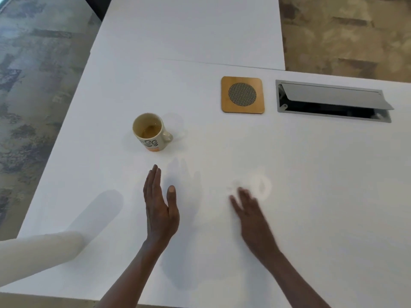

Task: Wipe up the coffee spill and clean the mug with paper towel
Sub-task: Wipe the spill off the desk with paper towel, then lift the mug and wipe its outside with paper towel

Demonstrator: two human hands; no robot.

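Two empty hands over a big white table.

The left hand is open and flat, fingers straight, holding nothing. The right hand is open too, but blurry. The mug stands upright past the left hand, not touching it, with a little brown drink inside. A faint wet spot lies just beside the right fingertips.

Two bare forearms come in from the bottom edge, with no sleeves, watch, bracelet or rings to be seen on them. The left hand is sharp: four long, slender fingers lie close together and the thumb stands apart, its short, plain nail showing. The right hand is blurred, so its fingertips and nails cannot be made out. Both wrists are narrow, and the forearms widen toward the elbows
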